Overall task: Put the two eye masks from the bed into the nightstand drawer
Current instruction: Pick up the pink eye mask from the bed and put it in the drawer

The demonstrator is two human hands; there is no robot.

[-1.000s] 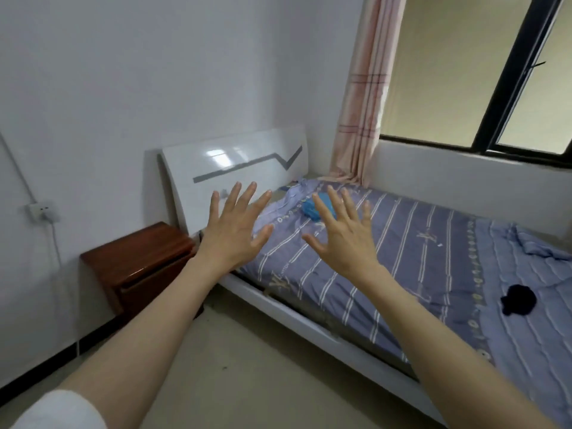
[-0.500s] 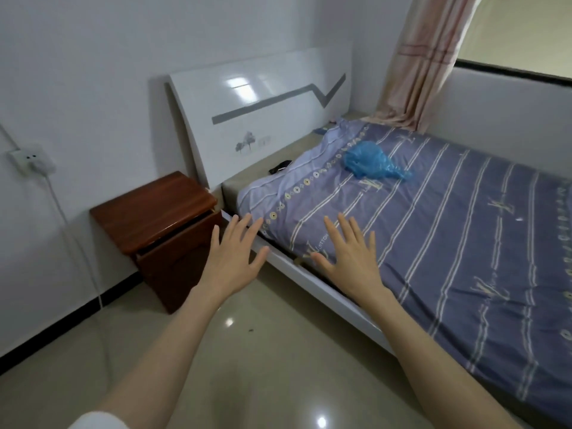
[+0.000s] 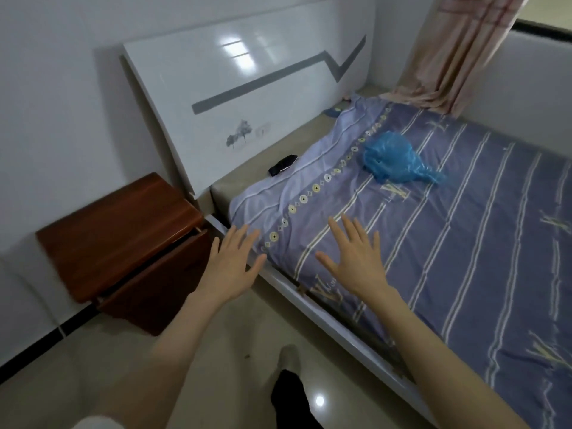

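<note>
Hands (image 3: 291, 267) nearer bed (image 3: 464, 243) (lower)

Items counted in the head view — one bed (image 3: 464, 243) with one white headboard (image 3: 247, 97); one wooden nightstand (image 3: 117, 236); one black eye mask (image 3: 282, 165) near the headboard; one blue plastic bag (image 3: 393, 159) on the striped cover; one curtain (image 3: 448, 57). Hands — two, left hand (image 3: 230, 267) and right hand (image 3: 356, 258), both spread flat and empty.
</note>
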